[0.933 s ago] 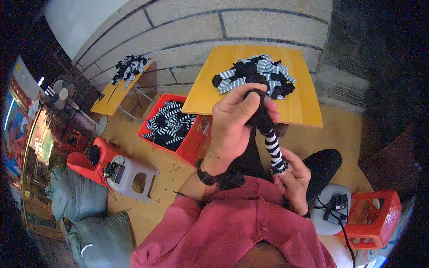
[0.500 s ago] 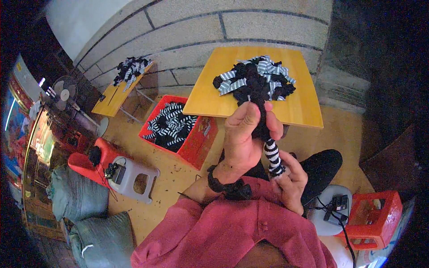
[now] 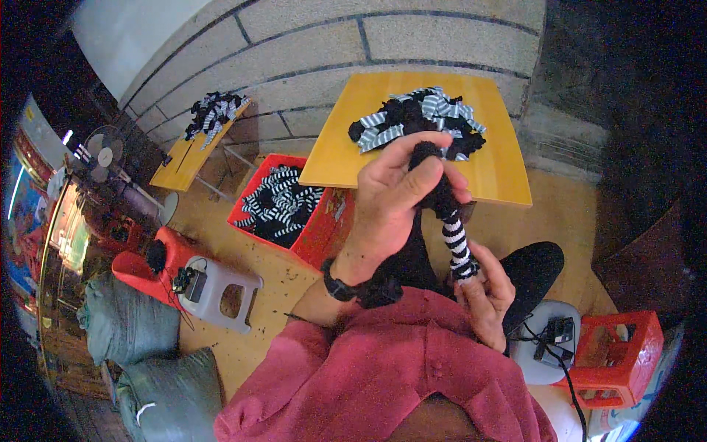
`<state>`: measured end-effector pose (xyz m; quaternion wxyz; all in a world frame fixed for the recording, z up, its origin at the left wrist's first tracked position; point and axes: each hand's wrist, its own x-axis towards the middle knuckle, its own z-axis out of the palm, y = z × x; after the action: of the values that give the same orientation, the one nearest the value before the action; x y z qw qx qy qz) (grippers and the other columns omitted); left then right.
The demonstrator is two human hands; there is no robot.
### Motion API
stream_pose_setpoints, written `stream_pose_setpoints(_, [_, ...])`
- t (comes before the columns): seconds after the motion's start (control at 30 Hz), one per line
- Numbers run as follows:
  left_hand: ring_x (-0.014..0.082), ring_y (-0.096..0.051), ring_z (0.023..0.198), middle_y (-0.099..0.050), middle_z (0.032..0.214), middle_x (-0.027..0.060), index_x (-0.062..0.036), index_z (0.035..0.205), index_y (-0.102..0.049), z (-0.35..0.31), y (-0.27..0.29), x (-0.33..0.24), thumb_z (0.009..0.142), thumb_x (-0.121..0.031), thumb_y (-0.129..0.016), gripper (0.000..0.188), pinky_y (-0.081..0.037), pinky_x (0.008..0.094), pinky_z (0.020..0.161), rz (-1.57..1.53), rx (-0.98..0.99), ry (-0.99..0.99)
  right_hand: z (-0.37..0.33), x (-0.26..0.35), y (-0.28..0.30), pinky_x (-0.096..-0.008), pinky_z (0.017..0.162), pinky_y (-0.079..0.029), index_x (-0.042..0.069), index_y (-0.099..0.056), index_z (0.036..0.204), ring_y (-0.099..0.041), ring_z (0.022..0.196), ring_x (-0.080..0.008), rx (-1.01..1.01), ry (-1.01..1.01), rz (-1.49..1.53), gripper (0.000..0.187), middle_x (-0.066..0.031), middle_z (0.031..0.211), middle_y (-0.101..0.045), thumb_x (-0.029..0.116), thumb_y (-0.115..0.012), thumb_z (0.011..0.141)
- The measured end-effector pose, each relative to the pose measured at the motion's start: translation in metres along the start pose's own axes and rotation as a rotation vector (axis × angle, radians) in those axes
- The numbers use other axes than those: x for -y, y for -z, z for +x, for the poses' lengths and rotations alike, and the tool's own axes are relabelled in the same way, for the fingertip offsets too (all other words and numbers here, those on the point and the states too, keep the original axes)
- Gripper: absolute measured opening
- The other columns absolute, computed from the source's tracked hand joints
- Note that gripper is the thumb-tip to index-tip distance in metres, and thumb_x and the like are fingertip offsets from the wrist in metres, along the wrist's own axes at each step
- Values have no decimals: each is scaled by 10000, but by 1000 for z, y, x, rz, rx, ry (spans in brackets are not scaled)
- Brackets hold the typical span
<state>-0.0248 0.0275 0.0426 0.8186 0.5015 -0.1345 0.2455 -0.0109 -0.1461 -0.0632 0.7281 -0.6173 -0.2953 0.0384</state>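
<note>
The centre is bright, the rim dark and grainy.

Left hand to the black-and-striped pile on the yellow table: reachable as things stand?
Probably yes: the pile lies just beyond the left hand in view, nothing evident between them, though that hand is occupied holding the striped knit piece.

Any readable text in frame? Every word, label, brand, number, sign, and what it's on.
None legible.
Red bin, side marks: too blurred to read.
Colourful surface, far left: too blurred to read.
Striped knit piece, held: no text visible.
</note>
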Motion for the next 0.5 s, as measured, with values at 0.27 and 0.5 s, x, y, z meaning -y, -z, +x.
stream_pose_setpoints(0.27, [206, -626, 700, -624, 799, 107, -6, 969, -549, 3, 4, 6, 896, -236, -561, 241, -521, 314, 667, -120, -128, -4, -2, -9, -1, -221, 487, -367, -10, -525, 1209, -469, 520, -59, -21, 92, -79, 461, -1, 597, -521, -5, -582, 752])
stream_pose_setpoints(0.5, [182, -558, 605, -575, 674, 93, -9, 883, -524, -11, 3, 27, 905, -272, -543, 264, -458, 298, 579, -143, -20, 11, -2, -9, 2, -201, 478, -357, -16, -502, 1235, -464, 513, -47, 33, 50, -70, 478, 5, 619, -539, 2, -565, 761])
